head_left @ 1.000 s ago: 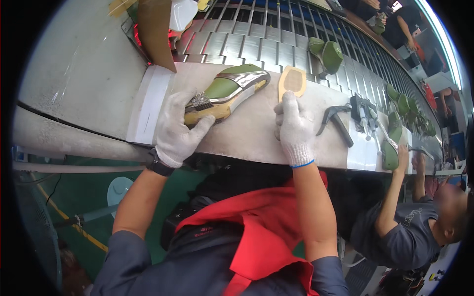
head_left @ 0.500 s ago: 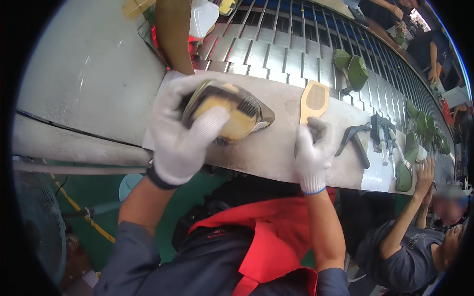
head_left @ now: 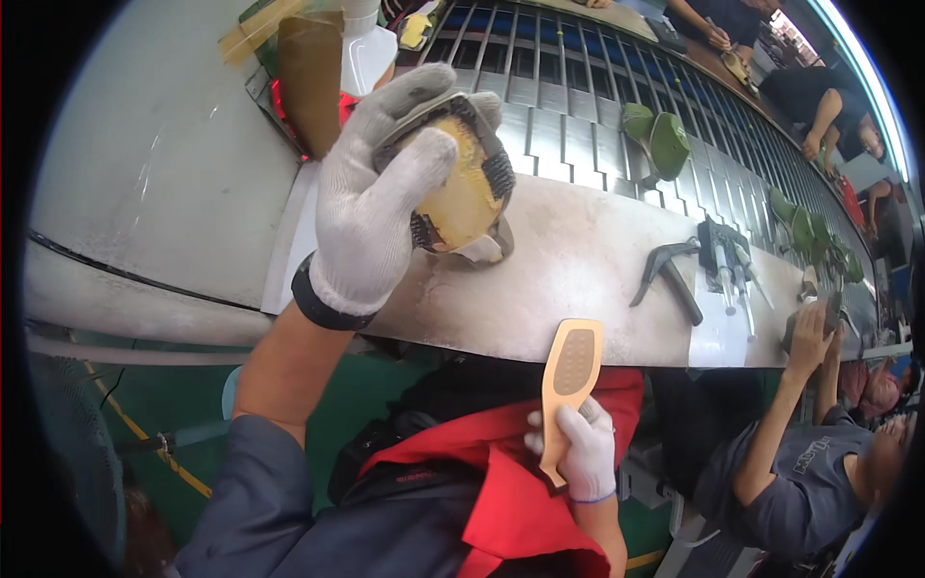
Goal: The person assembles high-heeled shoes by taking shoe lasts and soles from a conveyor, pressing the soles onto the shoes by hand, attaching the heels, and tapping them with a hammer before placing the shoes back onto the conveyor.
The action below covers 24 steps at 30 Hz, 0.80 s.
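Observation:
My white-gloved left hand [head_left: 364,226] is wrapped round an unsoled shoe [head_left: 469,197], lifted above the bench with its underside turned up. That underside is yellowish, with dark, rough gathered edges, and my thumb presses on it. In front of the red apron, past the bench's near edge, my gloved right hand [head_left: 586,453] grips a tan insole [head_left: 576,361] by its narrow end. The insole's wide end points up toward the bench and bears a darker, dotted pad. The two pieces are well apart.
On the worn bench [head_left: 588,241] lie black-handled pincers [head_left: 670,275] and a dark holder [head_left: 723,250] of slim tools. A slatted metal conveyor [head_left: 549,135] runs behind, carrying green shoe parts [head_left: 665,143]. A brown panel [head_left: 310,87] stands back left. A co-worker [head_left: 800,462] works at right.
My right hand has drawn the insole off the bench toward my body. My left hand has raised the shoe and tilted its underside more toward me.

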Tool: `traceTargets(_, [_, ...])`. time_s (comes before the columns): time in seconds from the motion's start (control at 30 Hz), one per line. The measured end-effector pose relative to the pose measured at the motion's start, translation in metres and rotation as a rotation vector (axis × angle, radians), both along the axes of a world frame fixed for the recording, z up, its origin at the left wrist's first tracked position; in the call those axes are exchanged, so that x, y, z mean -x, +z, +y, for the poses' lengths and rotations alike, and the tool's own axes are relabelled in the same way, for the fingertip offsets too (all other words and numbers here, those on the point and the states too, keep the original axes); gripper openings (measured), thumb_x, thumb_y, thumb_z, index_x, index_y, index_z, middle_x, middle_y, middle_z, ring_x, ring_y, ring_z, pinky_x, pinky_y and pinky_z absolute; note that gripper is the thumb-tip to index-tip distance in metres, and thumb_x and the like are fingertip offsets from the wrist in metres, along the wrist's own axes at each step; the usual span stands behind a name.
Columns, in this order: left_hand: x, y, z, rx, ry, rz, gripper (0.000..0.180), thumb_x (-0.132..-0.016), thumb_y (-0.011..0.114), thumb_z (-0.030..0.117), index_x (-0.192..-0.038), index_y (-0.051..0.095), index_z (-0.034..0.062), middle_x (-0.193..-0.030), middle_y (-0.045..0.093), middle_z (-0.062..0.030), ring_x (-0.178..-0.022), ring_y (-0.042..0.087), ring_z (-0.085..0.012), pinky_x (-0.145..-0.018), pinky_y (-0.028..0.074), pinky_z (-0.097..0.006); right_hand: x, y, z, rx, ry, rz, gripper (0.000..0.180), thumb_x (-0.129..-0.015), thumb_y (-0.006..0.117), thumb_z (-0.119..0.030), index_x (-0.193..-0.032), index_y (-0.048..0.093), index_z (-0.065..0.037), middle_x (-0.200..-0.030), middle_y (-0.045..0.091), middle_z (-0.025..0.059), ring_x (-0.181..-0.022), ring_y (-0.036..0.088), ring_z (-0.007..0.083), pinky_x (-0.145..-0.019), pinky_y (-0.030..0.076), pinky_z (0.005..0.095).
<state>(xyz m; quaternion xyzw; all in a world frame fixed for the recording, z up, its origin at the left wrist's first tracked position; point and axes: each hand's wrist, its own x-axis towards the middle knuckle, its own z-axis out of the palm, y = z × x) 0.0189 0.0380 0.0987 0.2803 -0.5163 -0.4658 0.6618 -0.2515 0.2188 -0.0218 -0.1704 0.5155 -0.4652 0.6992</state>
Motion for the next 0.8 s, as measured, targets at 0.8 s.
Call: traceTargets(0.8, [0.031,-0.006,0.029,0.011,-0.56,-0.164,0.1,-0.076,0.102,0.036,-0.153,0.054,-0.0045,-0.151,0.065,-0.0238,-0.14,0.066,-0.0338,-0.118,0.055,-0.049,-0.052,0.096,-0.058,0.733,0.173,0.44,0.023,-0.103,0.072,-0.016,-0.098,0.083,0.004,-0.073,0.078,0.0058,-0.059,0.068,0.0099,-0.058,0.054,0.0283])
